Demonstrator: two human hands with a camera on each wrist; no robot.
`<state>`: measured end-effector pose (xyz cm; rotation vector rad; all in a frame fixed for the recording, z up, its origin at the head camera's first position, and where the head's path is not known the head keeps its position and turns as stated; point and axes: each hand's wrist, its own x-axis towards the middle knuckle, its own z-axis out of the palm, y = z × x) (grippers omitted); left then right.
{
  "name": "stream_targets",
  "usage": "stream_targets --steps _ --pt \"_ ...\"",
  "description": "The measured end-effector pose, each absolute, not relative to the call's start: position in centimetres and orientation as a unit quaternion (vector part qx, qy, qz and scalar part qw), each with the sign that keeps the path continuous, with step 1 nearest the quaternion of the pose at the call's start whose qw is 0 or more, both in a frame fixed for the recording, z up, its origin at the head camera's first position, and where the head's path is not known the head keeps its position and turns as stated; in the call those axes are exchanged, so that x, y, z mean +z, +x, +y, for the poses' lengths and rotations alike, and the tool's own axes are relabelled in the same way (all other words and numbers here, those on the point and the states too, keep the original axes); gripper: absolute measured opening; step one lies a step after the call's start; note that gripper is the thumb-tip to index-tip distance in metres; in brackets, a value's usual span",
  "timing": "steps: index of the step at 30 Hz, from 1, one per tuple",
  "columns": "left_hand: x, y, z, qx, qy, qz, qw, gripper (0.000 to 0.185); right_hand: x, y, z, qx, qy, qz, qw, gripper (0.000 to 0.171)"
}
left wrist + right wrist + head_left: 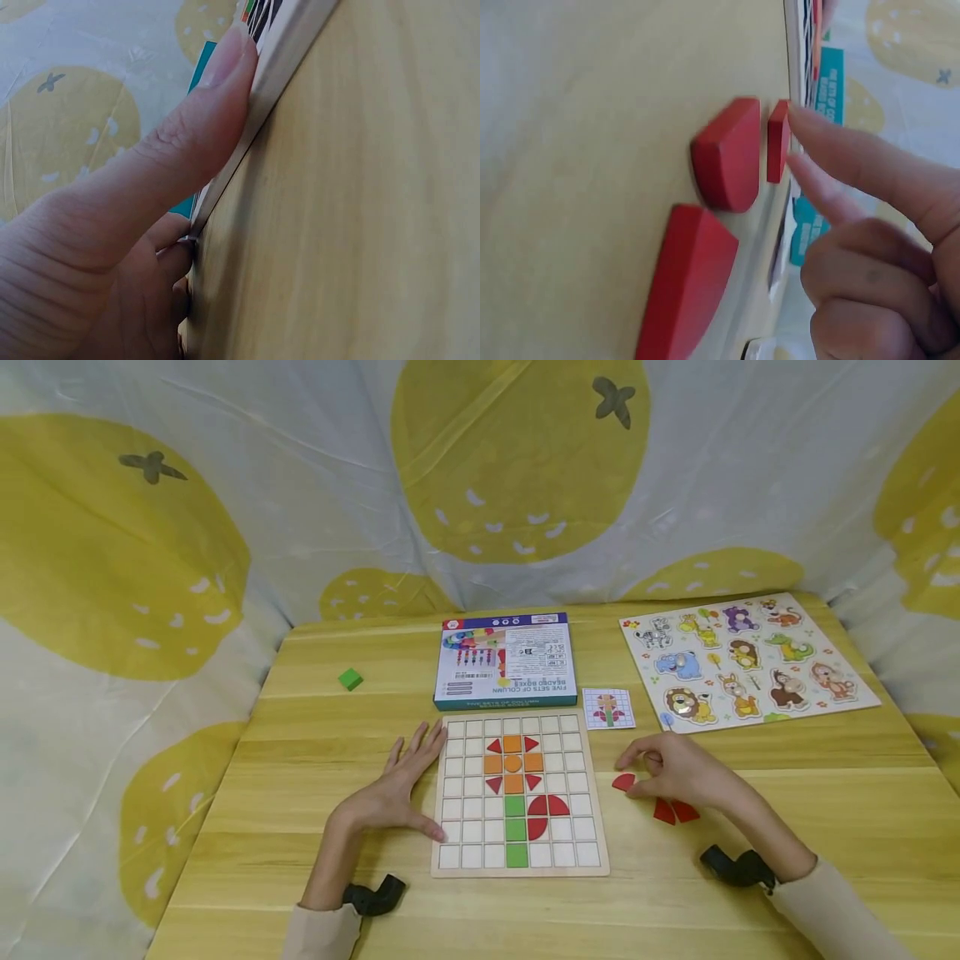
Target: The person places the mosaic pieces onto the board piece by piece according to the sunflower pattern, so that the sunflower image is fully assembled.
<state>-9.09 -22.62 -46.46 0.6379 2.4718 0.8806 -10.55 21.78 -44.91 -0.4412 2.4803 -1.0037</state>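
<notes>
Beside the left edge of a wooden grid board, my left hand is spread, with the thumb and fingertips touching the rim. On the board lie several orange squares, an orange circle, several red triangles, a column of three green squares and three red quarter-circle tiles. Right of the board, my right hand pinches a red quarter-circle tile low at the table between thumb and index finger; its other fingers are curled. Two more red tiles lie under that hand.
A boxed set stands behind the board, with a small pattern card next to it. An animal puzzle board is at the back right. One green block sits at the back left. Patterned cloth walls the table.
</notes>
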Motion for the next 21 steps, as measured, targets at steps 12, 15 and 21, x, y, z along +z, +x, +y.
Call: stream_targets --steps 12,15,21 --pt "-46.59 -9.14 -22.73 0.32 0.234 0.893 0.215 0.148 -44.91 -10.65 20.89 -0.361 -0.144 0.899 0.204 0.021" --pt "-46.58 -9.12 -22.68 0.32 0.234 0.893 0.215 0.148 -45.02 -10.7 20.93 -0.371 -0.145 0.894 0.205 0.024" --pt "-46.52 -9.06 -22.69 0.316 0.233 0.895 0.214 0.148 -45.4 -10.92 21.14 -0.407 -0.167 0.869 0.227 0.023"
